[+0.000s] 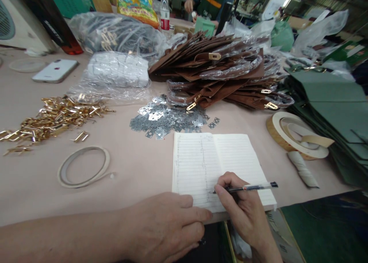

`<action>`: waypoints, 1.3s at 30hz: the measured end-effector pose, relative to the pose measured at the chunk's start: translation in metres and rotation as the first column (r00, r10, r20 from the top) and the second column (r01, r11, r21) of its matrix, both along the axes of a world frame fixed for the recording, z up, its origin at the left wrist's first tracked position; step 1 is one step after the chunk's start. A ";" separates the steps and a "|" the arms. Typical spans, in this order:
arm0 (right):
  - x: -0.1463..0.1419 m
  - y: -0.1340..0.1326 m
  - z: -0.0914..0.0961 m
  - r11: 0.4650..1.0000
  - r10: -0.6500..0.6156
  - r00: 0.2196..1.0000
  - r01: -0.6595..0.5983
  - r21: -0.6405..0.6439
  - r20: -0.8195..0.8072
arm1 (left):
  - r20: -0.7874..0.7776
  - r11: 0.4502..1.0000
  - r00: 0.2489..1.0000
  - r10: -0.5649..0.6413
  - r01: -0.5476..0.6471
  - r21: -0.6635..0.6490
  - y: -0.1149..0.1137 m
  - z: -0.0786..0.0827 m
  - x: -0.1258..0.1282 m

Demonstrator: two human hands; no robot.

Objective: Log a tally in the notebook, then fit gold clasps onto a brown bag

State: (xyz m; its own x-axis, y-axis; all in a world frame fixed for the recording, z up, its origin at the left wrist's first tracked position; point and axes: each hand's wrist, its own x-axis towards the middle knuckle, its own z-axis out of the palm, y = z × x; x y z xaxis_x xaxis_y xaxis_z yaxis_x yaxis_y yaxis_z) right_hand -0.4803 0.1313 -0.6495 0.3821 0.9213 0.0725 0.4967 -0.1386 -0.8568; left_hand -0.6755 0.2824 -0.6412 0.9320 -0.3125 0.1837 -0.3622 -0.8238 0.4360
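Near the front edge of the table (138, 167), an open notebook (195, 171) lay flat, its left-hand page bearing handwriting. The right hand (241, 213) grasped a pen (255, 187) between thumb and fingers, the tip at the lower part of that page. The left hand (169, 224) lay at the notebook's lower left corner, fingers curled; whether it gripped anything could not be determined.

Just beyond the notebook was a heap of small metal plates (169, 119), with stacked brown pieces (195, 69) fitted with gold-coloured clasps behind it. On the left were a narrow tape roll (107, 161), a pile of gold-coloured fittings (57, 117) and, farther back, a phone (56, 71). A wide tape roll (276, 134) lay on the right, beside green pieces (333, 98). One co-worker (212, 6) was present at the far side.
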 end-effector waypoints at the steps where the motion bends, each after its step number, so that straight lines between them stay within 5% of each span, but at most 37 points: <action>1: 0.000 0.000 0.000 1.000 -0.001 1.000 0.001 0.001 -0.002 | 0.003 1.000 1.000 -0.001 0.001 0.003 0.000 0.000 0.000; 39: -0.002 0.001 0.003 1.000 -0.002 1.000 0.002 0.016 -0.001 | 0.017 1.000 1.000 -0.012 0.012 0.014 0.001 0.001 0.000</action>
